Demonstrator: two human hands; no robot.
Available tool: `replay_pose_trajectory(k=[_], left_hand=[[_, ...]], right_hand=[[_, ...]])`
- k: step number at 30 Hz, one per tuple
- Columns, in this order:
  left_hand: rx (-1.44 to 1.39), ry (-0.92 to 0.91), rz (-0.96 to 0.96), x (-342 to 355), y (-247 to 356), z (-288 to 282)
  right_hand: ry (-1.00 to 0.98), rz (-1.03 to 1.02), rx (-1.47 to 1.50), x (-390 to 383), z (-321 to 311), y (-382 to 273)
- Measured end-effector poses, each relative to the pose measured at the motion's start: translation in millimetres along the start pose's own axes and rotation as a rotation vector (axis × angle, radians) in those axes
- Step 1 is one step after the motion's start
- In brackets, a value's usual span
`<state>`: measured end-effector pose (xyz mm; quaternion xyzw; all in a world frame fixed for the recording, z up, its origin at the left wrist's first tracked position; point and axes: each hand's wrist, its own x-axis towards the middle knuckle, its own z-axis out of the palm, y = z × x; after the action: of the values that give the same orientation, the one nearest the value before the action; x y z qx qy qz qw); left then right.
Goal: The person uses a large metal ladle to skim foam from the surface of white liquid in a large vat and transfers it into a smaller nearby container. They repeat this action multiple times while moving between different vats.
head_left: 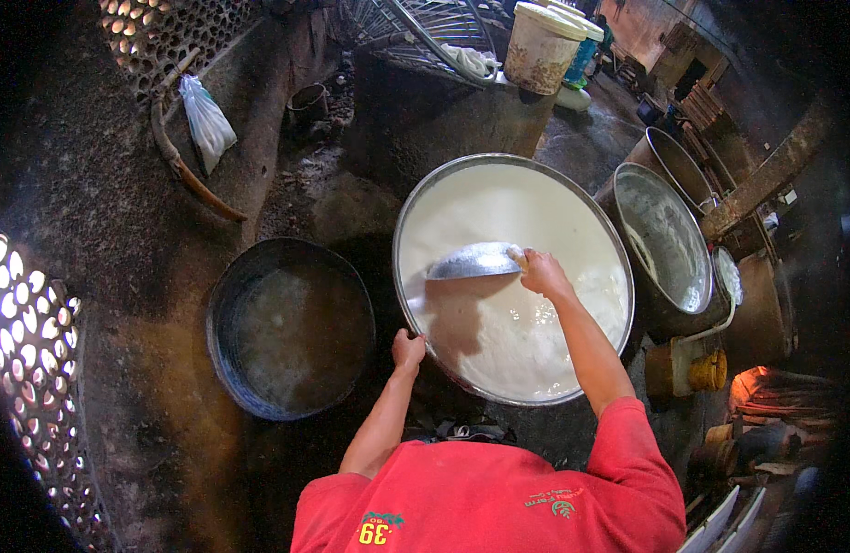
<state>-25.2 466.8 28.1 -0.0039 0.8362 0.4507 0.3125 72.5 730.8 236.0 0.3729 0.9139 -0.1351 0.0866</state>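
Your right hand (545, 274) grasps the short handle of a rounded metal scoop (475, 261), which is over the white liquid (535, 203), toward the left edge of the wide round vat (526, 403); a shadow falls beneath it. Your left hand (409, 350) is clenched on the vat's rim at the near-left edge. A dark tub (217, 313) stands apart beyond that left edge, and a metal pot (667, 297) stands just beside the right edge.
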Motion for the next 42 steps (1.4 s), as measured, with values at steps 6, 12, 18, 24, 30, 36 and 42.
replay_pose_trajectory(k=[6,12,18,24,30,36,42], left_hand=[[0.032,0.052,0.059,-3.9,0.1,1.1],[0.017,0.074,0.038,0.3,-3.6,1.9],[0.023,0.008,-0.018,3.3,0.8,-2.3],[-0.045,0.057,-0.059,2.5,-3.2,2.5],[-0.077,0.11,-0.066,-25.1,22.4,0.2],[-0.076,0.184,-0.028,5.1,-7.0,9.6],[0.038,0.148,-0.031,20.3,-22.9,5.9]], right_hand=[[-0.085,0.1,0.031,-28.9,54.1,63.0],[-0.106,0.038,-0.076,-83.2,70.4,109.2],[-0.063,0.006,-0.031,-136.7,83.6,180.1],[-0.003,0.156,0.109,-195.2,48.1,241.4],[0.092,0.048,0.244,-220.9,-30.8,277.0],[0.561,-0.035,0.267,-136.5,-8.3,325.5],[0.281,0.264,0.503,-80.3,17.4,286.6]])
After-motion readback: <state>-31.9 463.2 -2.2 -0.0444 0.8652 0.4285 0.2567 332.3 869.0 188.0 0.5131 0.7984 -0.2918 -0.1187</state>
